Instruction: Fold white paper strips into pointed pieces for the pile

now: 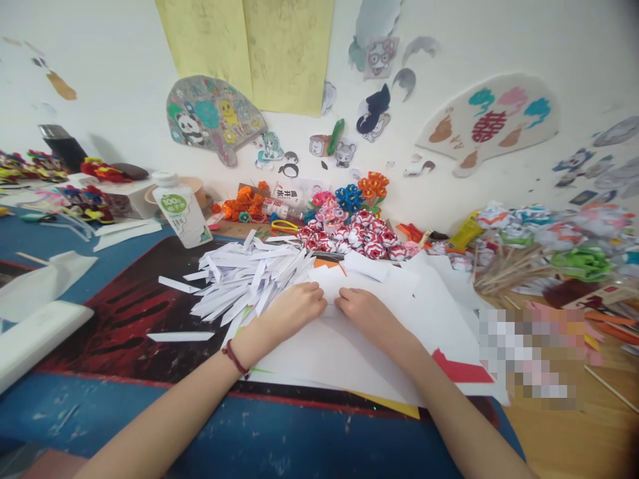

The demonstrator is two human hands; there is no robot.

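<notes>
My left hand (pixel 302 306) and my right hand (pixel 362 313) are close together over a large white paper sheet (pixel 349 352), fingers closed in pinches. Between them is a small piece of white paper (pixel 331 295), pinched at either end; its outline blends into the white behind it. Left of my hands lies a heap of folded white paper strips (pixel 254 273). One loose folded strip (pixel 180 337) rests apart on the dark mat (pixel 134 306). Red paper (pixel 459 368) and yellow paper (pixel 389 403) stick out around the large sheet's edges.
A white bottle (pixel 182 211) stands behind the strip heap. Red-and-white paper flowers (pixel 367 236) line the wall side. Thin wooden sticks (pixel 509 266) and more crumpled paper pieces (pixel 582 259) crowd the right. A white rounded object (pixel 44 339) lies at left on the blue table (pixel 210 426).
</notes>
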